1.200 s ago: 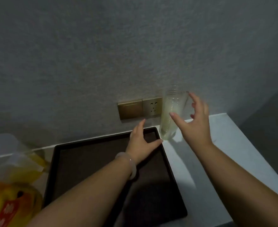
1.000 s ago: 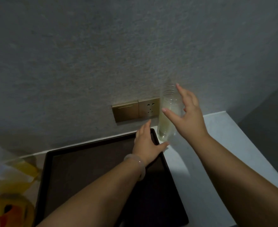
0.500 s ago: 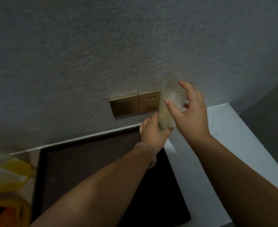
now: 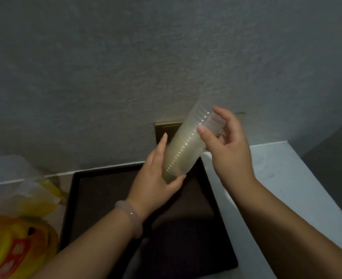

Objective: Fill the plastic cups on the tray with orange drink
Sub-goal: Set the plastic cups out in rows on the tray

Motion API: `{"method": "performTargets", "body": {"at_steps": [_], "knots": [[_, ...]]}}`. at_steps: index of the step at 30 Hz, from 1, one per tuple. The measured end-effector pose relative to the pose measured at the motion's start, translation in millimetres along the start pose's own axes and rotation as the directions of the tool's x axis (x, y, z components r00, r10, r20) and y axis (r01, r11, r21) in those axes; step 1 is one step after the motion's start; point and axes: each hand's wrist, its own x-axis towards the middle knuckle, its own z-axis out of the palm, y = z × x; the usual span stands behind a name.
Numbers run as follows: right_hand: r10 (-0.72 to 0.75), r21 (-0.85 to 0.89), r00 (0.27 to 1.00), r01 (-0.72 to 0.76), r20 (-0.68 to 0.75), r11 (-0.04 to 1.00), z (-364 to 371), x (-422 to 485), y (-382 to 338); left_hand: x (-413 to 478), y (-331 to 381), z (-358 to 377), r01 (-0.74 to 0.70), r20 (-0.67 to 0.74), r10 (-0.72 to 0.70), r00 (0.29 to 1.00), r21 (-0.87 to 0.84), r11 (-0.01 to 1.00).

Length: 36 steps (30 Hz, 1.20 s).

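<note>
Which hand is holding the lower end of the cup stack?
The left hand, the one wearing the bracelet: it grips the lower end of the tilted cup stack above the tray. The right hand pinches the upper end.

- Grey, rough-textured wall point(image 4: 125, 57): fills the view from 9 o'clock over 12 to 3 o'clock.
- Brass-coloured switch plate point(image 4: 166, 127): set low in the wall at mid-view, partly hidden.
- White tabletop point(image 4: 287, 178): at 4 o'clock, meeting the wall.
- Crumpled clear plastic bag point(image 4: 25, 188): at 8 o'clock, against the wall.
- Darker grey surface point(image 4: 331, 158): at 3 o'clock, beyond the tabletop's edge.
</note>
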Motion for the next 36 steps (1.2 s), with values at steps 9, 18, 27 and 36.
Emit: {"method": "performTargets", "body": {"at_steps": [9,18,27,36], "knots": [[0.246,0.31,0.957,-0.283,0.153,0.908,50,-41,9,-60,-16,-72,-0.211,0.078,0.196,0.977,0.387,0.898],[0.374,0.419,0.899,-0.438,0.229,0.795,80,-56,17,-73,-25,-93,-0.226,0.103,0.204,0.973,0.574,0.787],[0.325,0.113,0.934,-0.342,0.145,0.933,92,-44,18,-80,-54,-98,-0.143,0.064,0.129,0.99,0.553,0.821],[0.22,0.109,0.953,-0.246,0.208,0.963,98,-42,9,-82,-53,-99,-0.125,0.023,0.13,0.991,0.459,0.88]]}}
